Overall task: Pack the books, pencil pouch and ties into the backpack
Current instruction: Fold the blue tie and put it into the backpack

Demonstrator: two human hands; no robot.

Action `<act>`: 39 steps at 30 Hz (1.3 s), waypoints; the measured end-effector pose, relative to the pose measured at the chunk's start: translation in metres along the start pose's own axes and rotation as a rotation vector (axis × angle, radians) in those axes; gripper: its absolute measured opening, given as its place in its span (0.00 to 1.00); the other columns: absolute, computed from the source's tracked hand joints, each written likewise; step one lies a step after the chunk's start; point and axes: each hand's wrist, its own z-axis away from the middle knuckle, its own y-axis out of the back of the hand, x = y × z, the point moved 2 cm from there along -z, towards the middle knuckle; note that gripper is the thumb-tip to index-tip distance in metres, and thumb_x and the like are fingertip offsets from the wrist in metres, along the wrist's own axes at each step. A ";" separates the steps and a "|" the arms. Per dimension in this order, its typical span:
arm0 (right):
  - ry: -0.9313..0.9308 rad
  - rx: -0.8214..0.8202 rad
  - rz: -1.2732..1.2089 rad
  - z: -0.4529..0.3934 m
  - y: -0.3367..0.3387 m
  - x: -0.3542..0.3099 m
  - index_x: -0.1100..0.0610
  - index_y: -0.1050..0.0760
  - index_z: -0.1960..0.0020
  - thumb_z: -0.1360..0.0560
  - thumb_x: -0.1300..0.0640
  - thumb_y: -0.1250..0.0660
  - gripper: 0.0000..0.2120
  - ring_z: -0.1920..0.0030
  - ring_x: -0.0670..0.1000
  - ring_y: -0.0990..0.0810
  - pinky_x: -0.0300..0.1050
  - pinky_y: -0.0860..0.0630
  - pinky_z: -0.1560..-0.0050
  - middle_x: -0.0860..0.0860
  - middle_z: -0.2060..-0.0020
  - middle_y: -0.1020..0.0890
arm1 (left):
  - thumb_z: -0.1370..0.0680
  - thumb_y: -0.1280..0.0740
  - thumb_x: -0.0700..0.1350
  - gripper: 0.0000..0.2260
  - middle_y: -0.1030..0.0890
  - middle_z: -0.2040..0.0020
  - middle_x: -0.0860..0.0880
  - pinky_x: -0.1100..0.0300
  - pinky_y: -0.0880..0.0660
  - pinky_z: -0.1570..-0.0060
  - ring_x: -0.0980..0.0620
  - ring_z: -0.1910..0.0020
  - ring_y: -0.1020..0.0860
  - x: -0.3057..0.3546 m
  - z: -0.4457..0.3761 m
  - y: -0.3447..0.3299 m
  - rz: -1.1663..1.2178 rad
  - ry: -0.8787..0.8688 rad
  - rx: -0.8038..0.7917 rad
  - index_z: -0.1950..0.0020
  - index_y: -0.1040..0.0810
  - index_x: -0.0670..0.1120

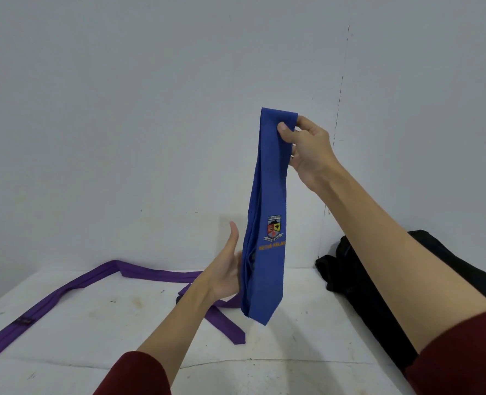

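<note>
A blue tie (267, 195) with a crest badge hangs folded in the air above the white table (122, 332). My right hand (304, 146) pinches its folded top between thumb and fingers. My left hand (227, 269) is lower, palm toward the tie's hanging end, thumb up; its fingers lie behind the cloth and are hidden. A purple tie (73, 283) lies spread in a long bent line across the table on the left. The black backpack (378, 283) lies on the table at the right, partly behind my right forearm.
A plain grey wall stands right behind the table. The table's white top is stained and has a seam near the front. A small dark object (180, 297) shows behind my left wrist.
</note>
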 end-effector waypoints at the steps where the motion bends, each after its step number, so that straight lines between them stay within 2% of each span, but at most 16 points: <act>1: 0.000 -0.001 -0.002 0.000 0.000 0.000 0.55 0.24 0.50 0.22 0.64 0.36 0.06 0.56 0.52 0.21 0.49 0.21 0.53 0.51 0.56 0.19 | 0.33 0.44 0.72 0.31 0.23 0.68 0.48 0.60 0.24 0.59 0.52 0.68 0.23 0.001 0.000 -0.002 0.011 -0.005 0.002 0.62 0.22 0.44; 3: -0.002 0.010 -0.012 0.000 0.000 -0.001 0.55 0.24 0.50 0.23 0.64 0.36 0.06 0.57 0.52 0.21 0.48 0.22 0.54 0.51 0.56 0.19 | 0.32 0.41 0.70 0.27 0.35 0.77 0.51 0.65 0.30 0.72 0.55 0.78 0.35 0.000 -0.001 -0.008 0.050 0.005 0.010 0.67 0.29 0.45; 5: -0.001 0.030 -0.020 0.000 -0.001 -0.002 0.56 0.24 0.48 0.23 0.64 0.36 0.06 0.56 0.52 0.21 0.48 0.22 0.53 0.51 0.55 0.19 | 0.34 0.41 0.72 0.28 0.37 0.75 0.51 0.66 0.34 0.72 0.56 0.77 0.38 -0.003 -0.003 -0.010 0.061 -0.007 0.018 0.62 0.25 0.46; 7: 0.000 0.055 -0.010 0.000 -0.003 -0.003 0.57 0.24 0.46 0.23 0.64 0.36 0.07 0.56 0.52 0.21 0.48 0.22 0.53 0.52 0.53 0.20 | 0.36 0.38 0.70 0.27 0.33 0.70 0.50 0.64 0.33 0.65 0.55 0.72 0.35 -0.004 -0.003 -0.010 -0.001 -0.044 0.032 0.59 0.21 0.46; 11: -0.006 0.100 0.013 0.000 -0.003 -0.003 0.57 0.24 0.48 0.23 0.65 0.36 0.07 0.55 0.53 0.21 0.49 0.22 0.51 0.53 0.53 0.20 | 0.32 0.31 0.54 0.17 0.22 0.55 0.48 0.53 0.29 0.45 0.49 0.54 0.27 -0.001 -0.005 -0.008 -0.261 -0.136 0.097 0.47 0.22 0.47; 15: -0.006 0.122 0.028 -0.001 -0.003 -0.002 0.56 0.24 0.49 0.23 0.64 0.36 0.06 0.54 0.53 0.21 0.51 0.22 0.48 0.53 0.53 0.19 | 0.20 0.40 0.51 0.09 0.18 0.57 0.52 0.52 0.27 0.46 0.53 0.55 0.22 0.004 -0.007 -0.015 -0.401 -0.179 0.137 0.48 0.24 0.48; 18: -0.004 0.126 0.018 -0.001 -0.005 -0.003 0.57 0.24 0.48 0.23 0.64 0.35 0.06 0.55 0.52 0.21 0.51 0.22 0.49 0.53 0.54 0.19 | 0.18 0.44 0.49 0.13 0.16 0.59 0.52 0.55 0.24 0.51 0.54 0.59 0.19 0.004 -0.008 -0.018 -0.348 -0.218 0.168 0.53 0.22 0.48; 20: -0.002 0.127 0.013 -0.001 -0.007 -0.003 0.56 0.24 0.49 0.23 0.64 0.35 0.06 0.56 0.52 0.21 0.51 0.22 0.49 0.52 0.56 0.19 | 0.19 0.46 0.49 0.15 0.16 0.55 0.48 0.55 0.23 0.54 0.51 0.57 0.18 0.004 -0.011 -0.019 -0.288 -0.243 0.174 0.50 0.21 0.46; 23: 0.006 0.143 0.021 -0.001 -0.009 -0.003 0.56 0.24 0.50 0.23 0.64 0.35 0.06 0.56 0.52 0.21 0.52 0.22 0.47 0.51 0.57 0.20 | 0.21 0.47 0.53 0.19 0.16 0.49 0.45 0.55 0.23 0.52 0.48 0.52 0.19 0.005 -0.012 -0.023 -0.220 -0.274 0.122 0.45 0.21 0.45; 26: 0.010 0.167 0.058 -0.001 -0.009 -0.003 0.54 0.24 0.51 0.23 0.64 0.36 0.06 0.54 0.52 0.22 0.54 0.23 0.45 0.50 0.58 0.19 | 0.26 0.48 0.63 0.27 0.16 0.49 0.45 0.51 0.26 0.43 0.47 0.51 0.18 0.006 -0.014 -0.028 -0.174 -0.277 0.052 0.48 0.16 0.49; 28: 0.010 0.173 0.068 0.000 -0.008 -0.004 0.53 0.24 0.53 0.23 0.64 0.35 0.06 0.54 0.52 0.22 0.55 0.23 0.44 0.49 0.59 0.19 | 0.33 0.44 0.71 0.31 0.16 0.50 0.45 0.53 0.24 0.47 0.47 0.52 0.17 0.009 -0.015 -0.032 -0.187 -0.267 0.016 0.51 0.15 0.50; 30: 0.008 0.176 0.069 0.000 -0.007 -0.003 0.53 0.24 0.52 0.23 0.64 0.35 0.06 0.55 0.51 0.22 0.55 0.23 0.44 0.49 0.60 0.19 | 0.42 0.34 0.75 0.35 0.16 0.51 0.47 0.56 0.21 0.51 0.49 0.53 0.17 0.010 -0.016 -0.033 -0.251 -0.254 -0.016 0.47 0.18 0.50; 31: 0.005 0.178 0.070 0.001 -0.007 -0.003 0.53 0.24 0.51 0.23 0.64 0.35 0.06 0.54 0.52 0.22 0.54 0.23 0.44 0.49 0.59 0.19 | 0.44 0.29 0.72 0.36 0.16 0.52 0.47 0.57 0.21 0.52 0.50 0.53 0.17 0.012 -0.016 -0.034 -0.291 -0.258 -0.011 0.46 0.20 0.49; 33: -0.001 0.178 0.073 0.002 -0.006 -0.002 0.54 0.24 0.50 0.23 0.64 0.35 0.06 0.55 0.51 0.22 0.53 0.23 0.44 0.49 0.59 0.20 | 0.38 0.26 0.63 0.26 0.16 0.52 0.47 0.57 0.21 0.53 0.50 0.54 0.18 0.016 -0.014 -0.037 -0.342 -0.276 -0.002 0.46 0.21 0.49; 37: -0.001 0.169 0.067 0.005 -0.008 -0.003 0.55 0.23 0.51 0.23 0.64 0.35 0.06 0.57 0.51 0.22 0.51 0.23 0.46 0.49 0.61 0.20 | 0.26 0.33 0.46 0.07 0.16 0.57 0.47 0.57 0.22 0.55 0.50 0.58 0.17 0.022 -0.010 -0.046 -0.369 -0.286 0.005 0.49 0.22 0.47; 39: 0.002 0.167 0.075 0.006 -0.009 -0.003 0.53 0.24 0.54 0.23 0.64 0.35 0.06 0.58 0.51 0.23 0.50 0.23 0.48 0.48 0.63 0.20 | 0.22 0.37 0.41 0.05 0.16 0.60 0.46 0.57 0.22 0.57 0.50 0.60 0.18 0.021 -0.008 -0.048 -0.404 -0.283 0.014 0.50 0.22 0.45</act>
